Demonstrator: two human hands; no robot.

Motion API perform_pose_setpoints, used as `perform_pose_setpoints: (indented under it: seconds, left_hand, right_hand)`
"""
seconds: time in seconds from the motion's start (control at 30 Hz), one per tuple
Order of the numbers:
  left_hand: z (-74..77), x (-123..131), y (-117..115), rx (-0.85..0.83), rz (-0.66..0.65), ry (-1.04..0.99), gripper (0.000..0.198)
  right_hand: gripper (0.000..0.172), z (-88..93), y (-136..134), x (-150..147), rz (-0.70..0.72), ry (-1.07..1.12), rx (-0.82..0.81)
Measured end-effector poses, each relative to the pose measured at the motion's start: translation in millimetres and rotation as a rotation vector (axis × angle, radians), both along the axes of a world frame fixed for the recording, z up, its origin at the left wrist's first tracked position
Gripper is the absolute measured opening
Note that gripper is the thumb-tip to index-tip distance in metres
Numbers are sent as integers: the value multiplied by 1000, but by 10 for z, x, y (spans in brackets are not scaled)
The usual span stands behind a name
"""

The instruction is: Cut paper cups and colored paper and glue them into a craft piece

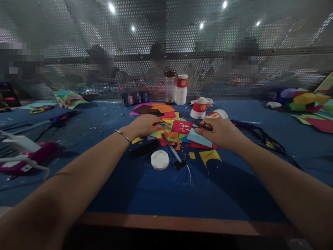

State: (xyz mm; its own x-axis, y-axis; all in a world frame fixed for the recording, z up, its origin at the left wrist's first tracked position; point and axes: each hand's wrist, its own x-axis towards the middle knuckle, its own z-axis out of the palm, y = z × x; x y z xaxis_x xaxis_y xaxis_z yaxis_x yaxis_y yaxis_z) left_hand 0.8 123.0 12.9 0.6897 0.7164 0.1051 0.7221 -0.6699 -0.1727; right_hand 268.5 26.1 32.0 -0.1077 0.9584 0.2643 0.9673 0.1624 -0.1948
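My left hand (pixel 146 124) reaches over the left side of a pile of coloured paper scraps (pixel 166 126), fingers stretched out onto it. My right hand (pixel 218 131) is closed at the pile's right side, pinching a small dark thing (pixel 199 125) too unclear to name. Beneath its fingers lies a light blue paper sheet (pixel 199 137), beside a red paper (pixel 179 126) with white bits on it. A clear glue stick (pixel 173 148) slants across the front of the pile. Nearer me are a white round lid (pixel 160 160) and a black square piece (pixel 179 164).
Behind the pile stand a clear bottle (pixel 170 87) and a paper cup stack (pixel 181 90). More cups (pixel 199 109) are at right. Cabled glue guns flank the workspace, the left one (pixel 61 118) near a purple power strip (pixel 33 156). A perforated metal screen (pixel 135 41) closes the back.
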Motion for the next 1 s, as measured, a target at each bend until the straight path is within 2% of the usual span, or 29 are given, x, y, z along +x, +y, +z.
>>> perform_pose_setpoints:
  seconds: [0.27, 0.57, 0.7, 0.83, 1.0]
  left_hand:
    - [93, 89, 257, -7, -15, 82, 46]
    - [149, 255, 252, 23, 31, 91, 28]
    - [123, 233, 202, 0, 94, 9, 38]
    - [129, 251, 127, -89, 122, -47, 62]
    - [195, 326, 132, -176, 136, -31, 70]
  right_hand:
    - [29, -47, 28, 18, 32, 17, 17]
    - [29, -10, 23, 7, 9, 19, -26]
    - [30, 0, 10, -3, -15, 15, -27]
    - [30, -13, 16, 7, -6, 3, -17]
    - [27, -14, 18, 6, 11, 24, -6]
